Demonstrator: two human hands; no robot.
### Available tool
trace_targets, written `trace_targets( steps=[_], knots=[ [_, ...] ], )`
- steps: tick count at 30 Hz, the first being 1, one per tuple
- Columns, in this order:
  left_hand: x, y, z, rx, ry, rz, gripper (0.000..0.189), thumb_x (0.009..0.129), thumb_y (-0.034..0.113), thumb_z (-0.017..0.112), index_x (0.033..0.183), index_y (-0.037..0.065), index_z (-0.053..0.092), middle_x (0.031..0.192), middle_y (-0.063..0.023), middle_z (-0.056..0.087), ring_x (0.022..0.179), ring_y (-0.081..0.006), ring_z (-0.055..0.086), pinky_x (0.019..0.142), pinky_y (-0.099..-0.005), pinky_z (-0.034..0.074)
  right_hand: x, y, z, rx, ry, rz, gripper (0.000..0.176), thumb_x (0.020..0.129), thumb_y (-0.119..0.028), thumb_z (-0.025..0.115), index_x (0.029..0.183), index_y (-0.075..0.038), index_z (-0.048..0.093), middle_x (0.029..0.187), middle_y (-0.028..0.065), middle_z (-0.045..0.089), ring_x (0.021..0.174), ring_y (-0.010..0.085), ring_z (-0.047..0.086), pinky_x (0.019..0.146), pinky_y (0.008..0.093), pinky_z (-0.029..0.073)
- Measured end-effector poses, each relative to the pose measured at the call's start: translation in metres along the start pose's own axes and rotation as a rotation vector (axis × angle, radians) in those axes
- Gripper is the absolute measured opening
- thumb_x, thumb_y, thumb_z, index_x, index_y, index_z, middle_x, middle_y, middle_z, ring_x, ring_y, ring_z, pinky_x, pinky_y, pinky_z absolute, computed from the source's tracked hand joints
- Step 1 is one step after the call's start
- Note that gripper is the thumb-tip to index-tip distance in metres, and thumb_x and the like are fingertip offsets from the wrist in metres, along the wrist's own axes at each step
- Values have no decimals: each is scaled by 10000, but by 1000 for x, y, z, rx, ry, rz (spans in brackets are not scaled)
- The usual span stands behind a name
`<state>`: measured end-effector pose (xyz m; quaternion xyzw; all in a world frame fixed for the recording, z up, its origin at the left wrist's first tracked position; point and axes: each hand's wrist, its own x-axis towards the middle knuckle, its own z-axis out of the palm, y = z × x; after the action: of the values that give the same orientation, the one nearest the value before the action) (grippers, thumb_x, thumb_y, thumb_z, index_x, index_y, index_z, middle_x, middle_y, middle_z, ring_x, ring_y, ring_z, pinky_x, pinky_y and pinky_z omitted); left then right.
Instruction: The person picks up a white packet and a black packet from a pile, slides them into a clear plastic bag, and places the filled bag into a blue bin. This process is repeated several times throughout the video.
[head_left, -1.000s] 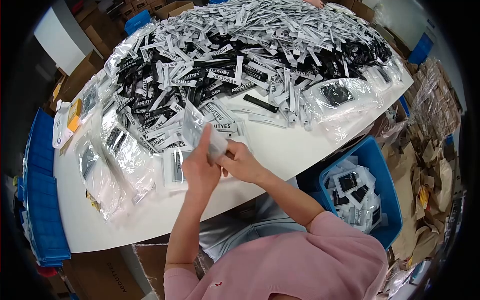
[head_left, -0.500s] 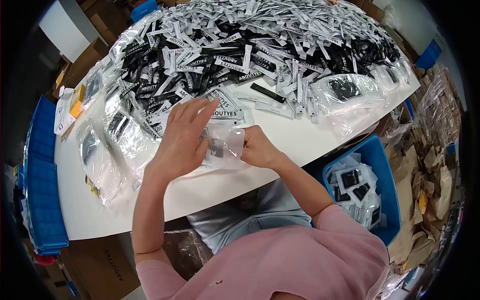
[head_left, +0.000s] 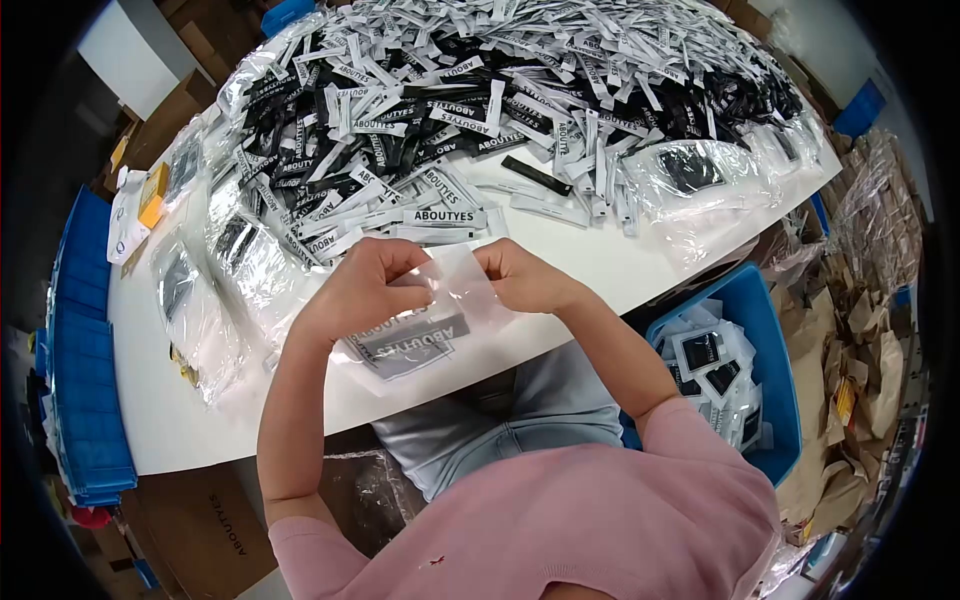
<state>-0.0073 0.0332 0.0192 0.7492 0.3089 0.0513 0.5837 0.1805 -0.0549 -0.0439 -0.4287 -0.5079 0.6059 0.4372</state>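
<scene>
Between my hands hangs a translucent frosted plastic bag [head_left: 468,292], over the table's front edge. Grey and dark printed pieces lettered ABOUTYES show through its lower left part. My left hand [head_left: 375,285] pinches the bag's upper left edge between thumb and fingers. At the upper right edge, my right hand [head_left: 522,277] grips it with curled fingers. Just beyond the hands lie white stick sachets [head_left: 440,217] printed ABOUTYES, and a black sachet [head_left: 537,176] lies to their right.
A big heap of black and white sachets [head_left: 480,90] covers the back of the white table [head_left: 230,425]. Clear bags [head_left: 235,290] lie at left, another bag [head_left: 690,185] at right. A blue bin [head_left: 785,400] of filled pouches stands at lower right; blue trays [head_left: 85,350] stand at left.
My left hand has come down from above the bag and now pinches its edge. The bag has tilted, its printed contents now hanging lower, towards me. My right hand keeps its hold.
</scene>
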Motion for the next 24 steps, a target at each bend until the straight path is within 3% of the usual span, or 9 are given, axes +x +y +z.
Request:
trace_targets(
  steps=[4,9,12,14,15,17,22,24],
  knots=[
    [4,-12,10,-73,-25,1,147,736,-18,657,873,-43,607,731,-8,604,647,-35,527,574,-187,435,0,4,-2,-105,-11,-14,154,753,-136,646,811,7,642,707,-8,596,619,36,496,540,214,412],
    [5,-13,15,-83,93,-15,70,751,12,659,787,-30,616,693,4,596,613,-27,506,537,-180,408,-2,2,-5,-145,28,67,173,767,-164,645,808,4,635,684,-14,579,604,35,482,531,214,404],
    [6,-24,11,-73,125,-25,91,747,47,659,765,-33,620,638,14,567,559,-28,456,497,-194,375,-3,13,-11,82,85,131,203,778,-197,645,785,4,627,644,-25,562,595,36,478,521,212,397],
    [9,-30,14,-102,127,-7,106,757,66,653,746,-33,618,611,23,547,545,-25,435,482,-196,357,-8,9,1,69,135,-111,237,788,-228,639,759,5,613,615,-24,549,583,37,473,507,211,385],
    [9,-28,17,-129,127,11,129,766,85,647,727,-33,615,584,32,527,532,-23,413,466,-198,338,-8,11,2,73,141,-108,237,788,-228,639,759,5,613,615,-24,549,583,37,473,507,211,385],
    [7,-20,22,-88,144,12,146,775,96,639,707,-30,613,563,38,511,523,-21,403,459,-202,331,-6,11,1,-219,101,-115,249,791,-232,632,752,13,605,614,-10,553,576,40,470,497,216,376],
    [7,-34,35,16,280,68,183,792,118,620,678,-25,616,529,34,493,510,-21,391,451,-209,325,-7,4,5,-275,124,-79,241,781,-217,632,735,17,592,597,4,540,567,40,457,489,229,368],
    [5,-40,37,-119,336,65,173,791,113,616,685,-24,621,538,16,511,518,-26,404,458,-221,341,-12,3,4,-339,134,-80,237,775,-208,634,725,19,585,596,7,537,572,38,454,490,231,366]
  ],
)
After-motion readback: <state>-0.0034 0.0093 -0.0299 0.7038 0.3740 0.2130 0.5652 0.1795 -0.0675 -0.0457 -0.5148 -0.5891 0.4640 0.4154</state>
